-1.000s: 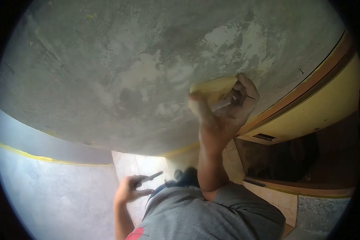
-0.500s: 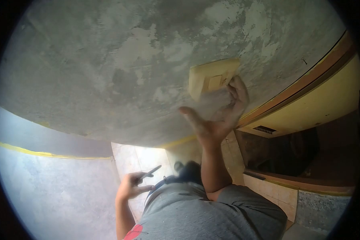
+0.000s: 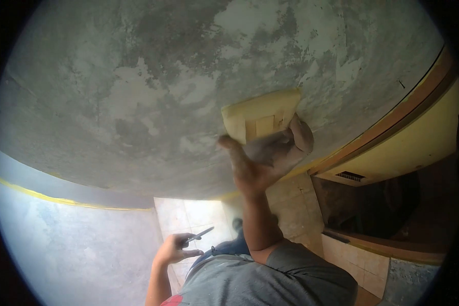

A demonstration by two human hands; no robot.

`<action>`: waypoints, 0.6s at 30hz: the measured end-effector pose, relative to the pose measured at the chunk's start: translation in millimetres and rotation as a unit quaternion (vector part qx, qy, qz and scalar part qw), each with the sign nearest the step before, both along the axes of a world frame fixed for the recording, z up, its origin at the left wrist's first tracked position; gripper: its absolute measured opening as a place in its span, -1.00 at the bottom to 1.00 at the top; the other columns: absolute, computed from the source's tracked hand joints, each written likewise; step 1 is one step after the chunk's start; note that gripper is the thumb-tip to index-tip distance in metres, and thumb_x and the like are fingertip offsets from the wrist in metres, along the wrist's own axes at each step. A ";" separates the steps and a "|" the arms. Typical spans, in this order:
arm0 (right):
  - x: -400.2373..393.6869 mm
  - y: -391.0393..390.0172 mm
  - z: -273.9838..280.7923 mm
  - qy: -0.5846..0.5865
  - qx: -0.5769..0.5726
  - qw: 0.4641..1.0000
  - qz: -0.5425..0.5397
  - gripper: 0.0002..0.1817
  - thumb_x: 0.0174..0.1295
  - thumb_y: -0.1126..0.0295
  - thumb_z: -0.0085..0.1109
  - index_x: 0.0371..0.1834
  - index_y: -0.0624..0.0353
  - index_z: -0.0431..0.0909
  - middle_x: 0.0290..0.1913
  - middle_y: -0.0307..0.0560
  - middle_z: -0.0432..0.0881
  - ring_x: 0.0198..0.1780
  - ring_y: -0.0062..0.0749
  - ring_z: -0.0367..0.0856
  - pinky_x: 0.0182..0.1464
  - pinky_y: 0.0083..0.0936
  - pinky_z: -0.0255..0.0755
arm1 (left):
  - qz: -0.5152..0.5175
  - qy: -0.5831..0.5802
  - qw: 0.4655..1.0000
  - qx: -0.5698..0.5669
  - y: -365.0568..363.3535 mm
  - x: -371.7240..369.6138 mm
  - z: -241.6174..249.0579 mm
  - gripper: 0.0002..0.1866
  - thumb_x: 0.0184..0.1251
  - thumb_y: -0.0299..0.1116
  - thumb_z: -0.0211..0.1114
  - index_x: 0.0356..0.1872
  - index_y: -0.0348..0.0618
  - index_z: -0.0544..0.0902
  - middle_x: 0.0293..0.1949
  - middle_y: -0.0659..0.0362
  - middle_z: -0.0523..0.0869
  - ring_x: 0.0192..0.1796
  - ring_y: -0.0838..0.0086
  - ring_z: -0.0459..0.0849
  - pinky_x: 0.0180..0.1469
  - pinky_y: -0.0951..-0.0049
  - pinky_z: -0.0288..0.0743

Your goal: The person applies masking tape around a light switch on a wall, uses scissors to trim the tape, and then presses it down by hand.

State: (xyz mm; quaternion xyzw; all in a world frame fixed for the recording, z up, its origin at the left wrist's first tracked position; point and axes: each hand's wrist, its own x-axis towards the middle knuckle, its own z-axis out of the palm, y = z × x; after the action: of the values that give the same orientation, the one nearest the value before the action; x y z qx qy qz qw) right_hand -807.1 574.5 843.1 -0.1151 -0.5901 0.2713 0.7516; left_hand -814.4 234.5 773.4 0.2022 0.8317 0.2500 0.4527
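Observation:
A cream wall switch plate sits against the patchy grey wall, with rectangular inserts at its middle. My right hand spans it from below: the thumb is at its lower left corner and the fingers curl round its right edge. Low at the left, by my waist, my left hand is closed on a slim grey tool, pinched between thumb and fingers with its narrow end pointing up and right. The tool's other end is hidden in the hand.
The grey wall fills the upper view, with pale worn patches. At right runs a brown wooden frame beside a yellowish panel with a small vent. A bluish-white wall stands at left; pale floor tiles lie below.
My right thumb has closed in from apart to the plate's left corner, so the hand now spans the plate. The plate appears lower and further left in view. The left hand keeps the tool.

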 end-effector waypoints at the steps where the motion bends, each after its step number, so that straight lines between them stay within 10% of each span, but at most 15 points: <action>1: 2.7 2.7 -3.6 0.001 0.000 1.000 0.028 0.13 -0.08 0.00 0.84 0.48 0.09 0.25 0.29 -0.10 0.27 0.31 -0.31 0.27 0.33 -0.18 0.28 | -0.005 0.003 1.000 -0.023 -1.8 -2.1 0.5 -0.45 0.05 -0.16 0.80 0.08 -0.14 0.86 -0.39 0.34 0.58 -0.33 0.55 0.41 -0.25 0.45 0.41; 12: 8.4 -1.5 6.2 0.002 -0.039 0.994 0.105 0.02 0.01 0.19 0.80 0.45 0.09 0.25 0.24 -0.15 0.33 0.18 -0.39 0.34 0.27 -0.35 0.27 | 0.104 0.042 0.994 0.017 -47.5 -24.9 3.8 -0.49 0.06 -0.24 0.79 0.05 -0.16 0.85 -0.53 0.51 0.20 -0.47 0.66 0.17 -0.40 0.48 0.07; 18: -10.7 2.1 9.1 0.025 0.000 0.999 -0.047 -0.03 0.14 -0.04 0.69 0.45 0.09 0.24 0.21 -0.17 0.32 0.11 -0.48 0.31 0.11 -0.42 0.26 | 0.140 0.019 0.989 0.033 -70.5 -22.9 -19.8 -0.50 0.05 -0.30 0.77 0.05 -0.16 0.85 -0.53 0.47 0.23 -0.47 0.66 0.20 -0.39 0.48 0.13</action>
State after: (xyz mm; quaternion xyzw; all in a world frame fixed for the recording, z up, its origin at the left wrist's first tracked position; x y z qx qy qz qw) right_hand -817.8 576.7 852.2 -0.1360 -0.5651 0.2388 0.7779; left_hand -837.3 164.0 753.6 0.1038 0.8516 0.3342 0.3903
